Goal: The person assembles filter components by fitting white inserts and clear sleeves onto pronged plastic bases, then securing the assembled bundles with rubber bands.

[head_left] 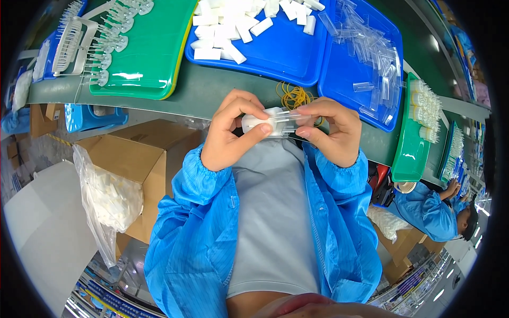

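Observation:
My left hand is closed on a white plastic piece, its thumb and fingers pinching the body in front of my chest. Thin white prongs reach from that piece toward the right. A clear plastic sleeve surrounds or overlaps the prongs; which of the two I cannot tell. Its right end is pinched between the thumb and fingers of my right hand. On the bench just beyond my hands lies a bundle of yellow rubber bands, partly hidden by my right fingers.
White blocks fill much of a blue tray; clear sleeves lie in another. A green tray at left has pronged parts along its edge. Upright white pieces stand at right. A cardboard box sits left; a co-worker works at right.

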`<state>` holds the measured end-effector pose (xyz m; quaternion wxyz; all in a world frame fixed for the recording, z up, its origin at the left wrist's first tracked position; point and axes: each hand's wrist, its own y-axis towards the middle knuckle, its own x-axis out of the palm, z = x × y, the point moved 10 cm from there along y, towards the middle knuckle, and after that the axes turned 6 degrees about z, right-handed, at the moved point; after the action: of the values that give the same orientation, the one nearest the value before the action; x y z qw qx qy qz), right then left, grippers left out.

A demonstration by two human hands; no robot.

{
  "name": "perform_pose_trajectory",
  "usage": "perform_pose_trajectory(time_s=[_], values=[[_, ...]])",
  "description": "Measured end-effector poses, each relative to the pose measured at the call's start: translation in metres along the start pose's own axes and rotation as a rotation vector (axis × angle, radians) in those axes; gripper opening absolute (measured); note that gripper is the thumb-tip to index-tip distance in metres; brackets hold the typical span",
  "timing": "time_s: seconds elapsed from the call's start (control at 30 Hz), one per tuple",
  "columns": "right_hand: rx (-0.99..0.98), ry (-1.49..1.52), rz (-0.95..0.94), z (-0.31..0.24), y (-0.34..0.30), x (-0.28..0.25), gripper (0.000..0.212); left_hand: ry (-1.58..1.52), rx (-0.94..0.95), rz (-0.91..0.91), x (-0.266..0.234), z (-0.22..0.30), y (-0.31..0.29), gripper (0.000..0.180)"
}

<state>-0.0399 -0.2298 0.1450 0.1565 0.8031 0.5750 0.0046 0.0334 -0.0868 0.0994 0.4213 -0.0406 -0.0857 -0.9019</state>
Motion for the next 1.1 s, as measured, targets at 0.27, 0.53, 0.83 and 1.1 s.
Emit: perform_pose_trajectory(time_s=[0.27, 0.53, 0.83, 1.1], values=[[-0.264, -0.277, -0.178, -0.032, 0.009, 0.009, 0.031, -0.017, -0.116, -0.009, -0.005, -0.008, 0.0, 0.022], [-0.31, -0.351, -0.084, -0.034, 0.009, -0.003, 0.032, -0.647, -0.321, -0.003, -0.015, -0.036, -0.008, 0.037], [-0.467, -0.368, -0.086, -0.045, 0.002, 0.02, 0.031, -0.902, -0.321, -0.113, 0.005, -0.051, -0.013, 0.034], [-0.554, -0.389, -0.21, -0.057, 0.006, 0.033, 0.035, -1.147, -0.44, -0.266, 0.02, -0.041, -0.015, 0.035]])
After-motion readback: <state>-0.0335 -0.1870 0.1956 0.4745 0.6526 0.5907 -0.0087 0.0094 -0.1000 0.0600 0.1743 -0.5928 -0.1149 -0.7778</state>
